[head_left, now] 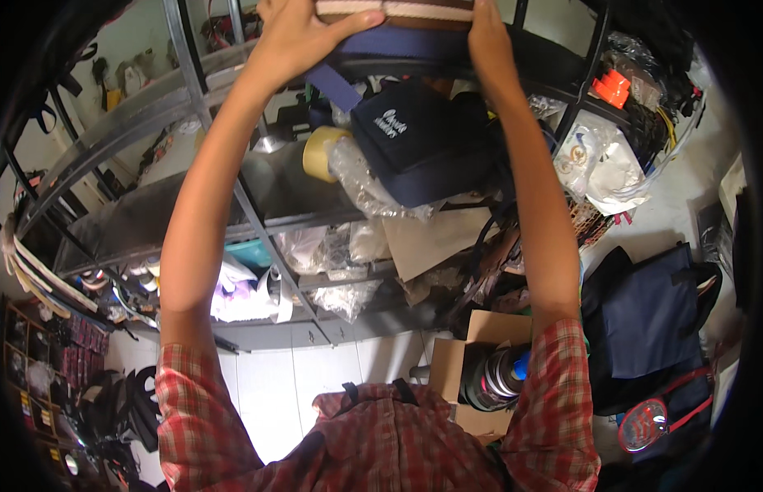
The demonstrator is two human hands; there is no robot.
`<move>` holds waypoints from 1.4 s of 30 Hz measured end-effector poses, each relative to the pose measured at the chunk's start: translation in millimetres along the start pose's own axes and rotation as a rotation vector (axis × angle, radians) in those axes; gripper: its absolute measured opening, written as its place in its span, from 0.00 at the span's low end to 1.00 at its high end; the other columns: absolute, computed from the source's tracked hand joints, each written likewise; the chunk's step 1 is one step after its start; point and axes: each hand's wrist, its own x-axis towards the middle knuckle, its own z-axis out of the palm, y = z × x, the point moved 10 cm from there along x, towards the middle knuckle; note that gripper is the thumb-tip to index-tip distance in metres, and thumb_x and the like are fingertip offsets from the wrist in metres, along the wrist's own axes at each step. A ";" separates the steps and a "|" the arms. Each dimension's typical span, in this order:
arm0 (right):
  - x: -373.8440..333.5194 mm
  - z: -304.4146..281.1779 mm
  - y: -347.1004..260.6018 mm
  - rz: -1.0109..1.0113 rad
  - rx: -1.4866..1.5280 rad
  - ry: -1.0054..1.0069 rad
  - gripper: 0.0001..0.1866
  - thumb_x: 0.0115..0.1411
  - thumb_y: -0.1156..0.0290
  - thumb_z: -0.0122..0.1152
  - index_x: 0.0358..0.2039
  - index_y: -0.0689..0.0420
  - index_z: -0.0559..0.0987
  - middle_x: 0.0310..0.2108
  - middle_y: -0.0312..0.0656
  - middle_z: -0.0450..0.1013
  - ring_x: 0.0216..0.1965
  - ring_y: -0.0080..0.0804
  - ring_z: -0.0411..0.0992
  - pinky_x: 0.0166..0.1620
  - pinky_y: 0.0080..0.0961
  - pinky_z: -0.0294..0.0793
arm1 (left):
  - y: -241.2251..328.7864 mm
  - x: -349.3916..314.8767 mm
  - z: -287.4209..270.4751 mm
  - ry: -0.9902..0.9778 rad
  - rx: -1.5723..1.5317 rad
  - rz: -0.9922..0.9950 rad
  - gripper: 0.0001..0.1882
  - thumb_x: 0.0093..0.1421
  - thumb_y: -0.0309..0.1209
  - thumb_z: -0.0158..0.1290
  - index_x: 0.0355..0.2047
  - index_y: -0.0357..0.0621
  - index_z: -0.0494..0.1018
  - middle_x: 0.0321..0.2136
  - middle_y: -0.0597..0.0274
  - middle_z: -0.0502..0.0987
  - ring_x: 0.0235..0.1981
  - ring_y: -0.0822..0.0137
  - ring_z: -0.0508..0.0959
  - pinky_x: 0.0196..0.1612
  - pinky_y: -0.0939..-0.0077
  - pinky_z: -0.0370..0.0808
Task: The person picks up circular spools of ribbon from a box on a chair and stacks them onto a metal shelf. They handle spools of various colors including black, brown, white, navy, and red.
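Both my arms reach up to the shelf rack at the top of the view. A brown-and-cream striped bundle [426, 11], cut off by the upper edge, lies between my hands; its exact kind does not show. My left hand [304, 37] grips its left end, the thumb stretched along its front. At the right end, my right hand [490, 41] is closed on it, fingers partly out of view. Just below the bundle is a wide navy fabric band [398, 43], its loose end [332, 86] hanging by my left wrist. Under that, a black cap-like fabric piece [422, 139] with white lettering sits on the rack.
The dark metal rack [250, 201] holds a tape roll [320, 154], plastic bags [345, 299] and a brown paper sheet [435, 246]. Below my right arm stands an open cardboard box [447, 369] with rolls inside. Dark bags [648, 316] lie at the right.
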 end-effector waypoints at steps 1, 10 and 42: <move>1.8 -1.9 -5.1 0.015 0.021 0.001 0.29 0.70 0.55 0.31 0.59 0.67 0.64 0.59 0.57 0.62 0.63 0.47 0.57 0.64 0.31 0.54 | -0.7 1.3 0.3 -0.021 0.037 -0.007 0.51 0.45 0.52 0.65 0.60 0.40 0.52 0.51 0.38 0.59 0.56 0.40 0.59 0.59 0.50 0.58; -14.1 -17.2 -3.2 0.138 -0.065 -0.061 0.32 0.68 0.47 0.36 0.59 0.62 0.65 0.58 0.57 0.63 0.61 0.49 0.60 0.62 0.33 0.56 | -26.0 -6.8 -12.5 -0.123 -0.160 -0.223 0.47 0.55 0.49 0.60 0.64 0.35 0.49 0.52 0.43 0.69 0.52 0.55 0.71 0.54 0.67 0.69; -87.2 56.7 -84.3 0.368 0.247 -0.529 0.27 0.57 0.48 0.61 0.33 0.65 0.78 0.23 0.44 0.76 0.20 0.27 0.74 0.23 0.24 0.71 | 37.0 -60.1 -30.4 0.109 0.201 0.471 0.09 0.49 0.26 0.60 0.29 0.40 0.71 0.29 0.59 0.69 0.26 0.57 0.74 0.28 0.66 0.72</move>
